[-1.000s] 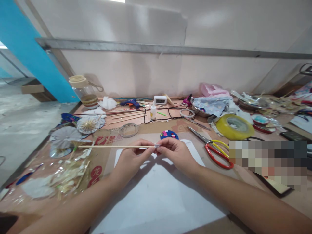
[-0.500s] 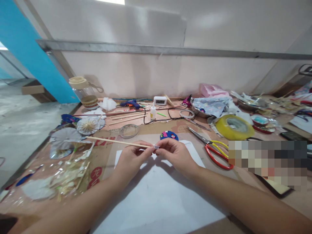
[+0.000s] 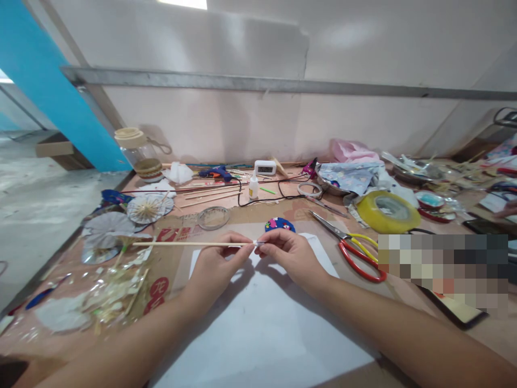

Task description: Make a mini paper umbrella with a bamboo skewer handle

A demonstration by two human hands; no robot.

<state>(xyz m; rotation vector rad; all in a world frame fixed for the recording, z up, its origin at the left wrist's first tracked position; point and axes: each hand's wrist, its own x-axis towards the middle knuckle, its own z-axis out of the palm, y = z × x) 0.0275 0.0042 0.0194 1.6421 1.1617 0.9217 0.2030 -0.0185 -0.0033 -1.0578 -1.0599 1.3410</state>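
Observation:
My left hand (image 3: 218,267) pinches a thin wooden stick (image 3: 181,244), which points out to the left, nearly level. At the stick's right end, my right hand (image 3: 298,260) has its thumb and fingers closed on a small whitish piece (image 3: 256,243), too small to name. Both hands meet above a sheet of white paper (image 3: 258,334). Just behind them lies a blue patterned round piece (image 3: 278,224). Scissors (image 3: 347,240) with red and yellow handles rest to the right of my right hand.
Small pleated fans (image 3: 149,208) and a clear plastic bag (image 3: 115,291) lie at left. Along the back are a jar (image 3: 139,156), a glue gun (image 3: 216,172), a glue bottle (image 3: 253,187) and a small clock (image 3: 265,167). Yellow tape (image 3: 365,213) sits right. Another person's hand (image 3: 509,209) shows at the right edge.
The stick's left end has dropped, so it now lies nearly level. My hands stay almost in place. Another person's hand has appeared at the right edge.

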